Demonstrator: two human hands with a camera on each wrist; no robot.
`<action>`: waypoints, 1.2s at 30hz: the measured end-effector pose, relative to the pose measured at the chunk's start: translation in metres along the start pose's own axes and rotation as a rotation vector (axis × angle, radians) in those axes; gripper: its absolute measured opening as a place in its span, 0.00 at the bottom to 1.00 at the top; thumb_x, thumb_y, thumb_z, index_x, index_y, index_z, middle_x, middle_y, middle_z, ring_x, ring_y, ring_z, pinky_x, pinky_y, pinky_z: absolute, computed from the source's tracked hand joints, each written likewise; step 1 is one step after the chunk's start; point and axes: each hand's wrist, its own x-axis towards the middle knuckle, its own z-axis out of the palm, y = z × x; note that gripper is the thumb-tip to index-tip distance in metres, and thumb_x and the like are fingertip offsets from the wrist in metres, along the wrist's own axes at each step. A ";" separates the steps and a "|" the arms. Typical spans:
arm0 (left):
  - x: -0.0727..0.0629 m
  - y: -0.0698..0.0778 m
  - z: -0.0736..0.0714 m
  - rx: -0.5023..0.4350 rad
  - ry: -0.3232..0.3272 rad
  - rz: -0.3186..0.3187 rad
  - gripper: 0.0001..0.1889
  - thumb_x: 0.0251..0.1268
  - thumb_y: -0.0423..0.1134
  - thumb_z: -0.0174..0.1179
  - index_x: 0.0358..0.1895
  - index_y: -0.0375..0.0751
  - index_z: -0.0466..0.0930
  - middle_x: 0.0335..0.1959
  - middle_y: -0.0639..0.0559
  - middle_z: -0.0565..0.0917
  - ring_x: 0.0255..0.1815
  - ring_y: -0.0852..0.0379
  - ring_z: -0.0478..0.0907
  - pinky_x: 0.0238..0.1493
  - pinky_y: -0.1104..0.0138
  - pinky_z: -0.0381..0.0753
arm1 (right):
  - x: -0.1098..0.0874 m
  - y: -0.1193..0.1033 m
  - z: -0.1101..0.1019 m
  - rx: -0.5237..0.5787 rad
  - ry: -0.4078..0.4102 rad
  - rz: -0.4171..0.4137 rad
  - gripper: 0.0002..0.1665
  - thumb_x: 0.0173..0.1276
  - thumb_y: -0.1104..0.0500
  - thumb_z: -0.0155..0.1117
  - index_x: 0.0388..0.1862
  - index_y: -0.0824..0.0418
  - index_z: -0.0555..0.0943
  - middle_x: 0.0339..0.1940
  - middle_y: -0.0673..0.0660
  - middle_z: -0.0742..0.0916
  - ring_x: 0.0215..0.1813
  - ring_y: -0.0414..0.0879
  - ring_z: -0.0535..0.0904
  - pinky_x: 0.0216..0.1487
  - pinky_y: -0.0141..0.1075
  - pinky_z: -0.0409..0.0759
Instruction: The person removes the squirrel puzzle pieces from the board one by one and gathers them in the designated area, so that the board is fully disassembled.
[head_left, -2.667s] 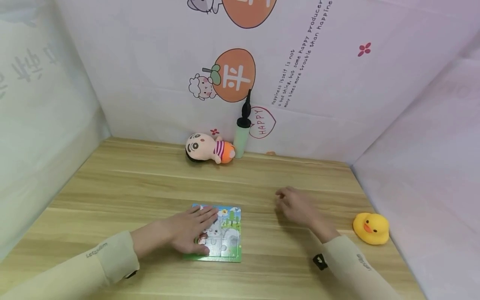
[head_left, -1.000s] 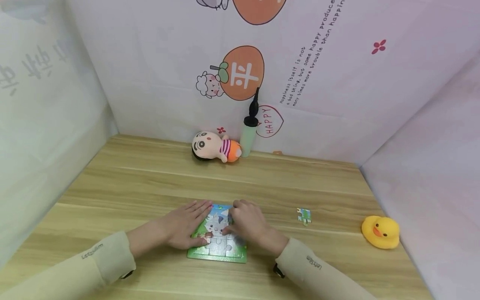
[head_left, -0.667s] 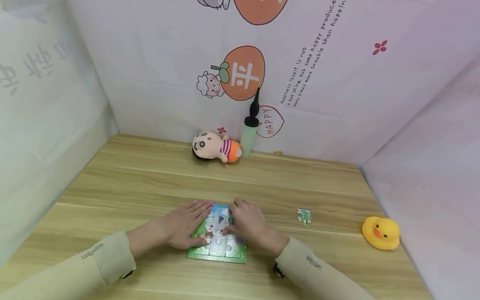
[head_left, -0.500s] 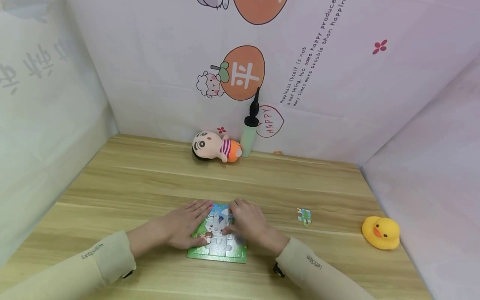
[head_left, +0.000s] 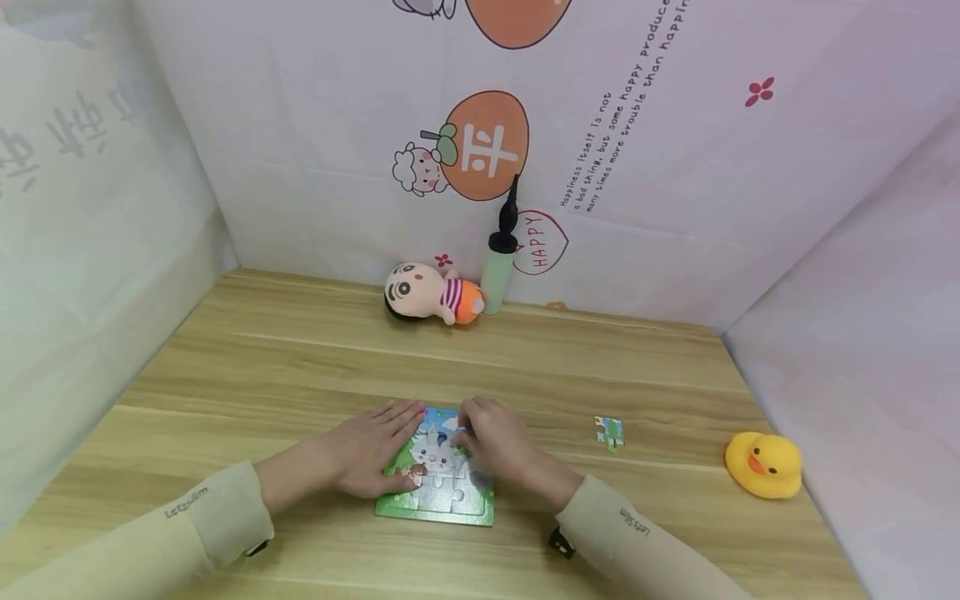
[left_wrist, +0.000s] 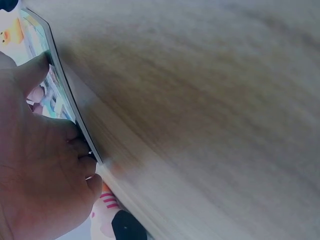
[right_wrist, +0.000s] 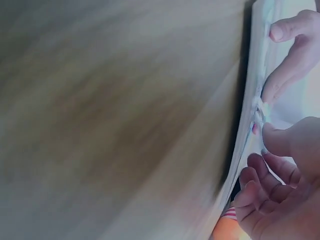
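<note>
A jigsaw puzzle point(head_left: 442, 496) with a cartoon animal picture lies in its green-edged board on the wooden table. My left hand point(head_left: 372, 450) rests flat across its left side, fingers extended and thumb on the lower pieces. At the upper right part of the puzzle, my right hand point(head_left: 498, 437) has curled fingers, and its thumb and index finger pinch at a puzzle piece point(right_wrist: 259, 114) by the board's surface. The hand covers most of that piece. One loose puzzle piece point(head_left: 611, 433) lies on the table to the right of the board.
A yellow rubber duck point(head_left: 763, 465) sits near the table's right edge. At the back lie a plush doll point(head_left: 427, 293) and, beside it, a pale green hand pump point(head_left: 498, 275) stands against the printed cloth wall point(head_left: 637, 250). Cloth walls also bound the left and right sides.
My right hand has come left from the table onto the puzzle, leaving a loose piece behind. Lately its thumb has drawn up toward its fingers. My left hand stays on the board.
</note>
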 end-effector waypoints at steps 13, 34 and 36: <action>0.002 0.001 0.000 0.015 -0.011 0.002 0.51 0.74 0.71 0.47 0.84 0.37 0.48 0.88 0.44 0.48 0.90 0.46 0.45 0.89 0.51 0.52 | -0.003 0.008 -0.010 0.537 0.002 0.118 0.03 0.71 0.69 0.67 0.40 0.67 0.80 0.31 0.60 0.88 0.31 0.39 0.79 0.29 0.26 0.79; 0.003 0.000 0.001 -0.004 -0.017 0.001 0.51 0.74 0.72 0.46 0.85 0.36 0.47 0.89 0.44 0.45 0.90 0.45 0.43 0.89 0.50 0.51 | -0.071 0.120 -0.066 0.348 0.143 0.371 0.05 0.72 0.67 0.66 0.41 0.71 0.81 0.30 0.59 0.85 0.31 0.41 0.74 0.29 0.27 0.72; 0.003 0.000 0.000 -0.005 -0.019 -0.002 0.51 0.74 0.72 0.45 0.85 0.36 0.46 0.89 0.44 0.45 0.90 0.45 0.43 0.89 0.50 0.50 | -0.074 0.123 -0.065 0.345 0.143 0.363 0.06 0.71 0.68 0.67 0.42 0.72 0.81 0.31 0.60 0.86 0.33 0.41 0.75 0.32 0.27 0.74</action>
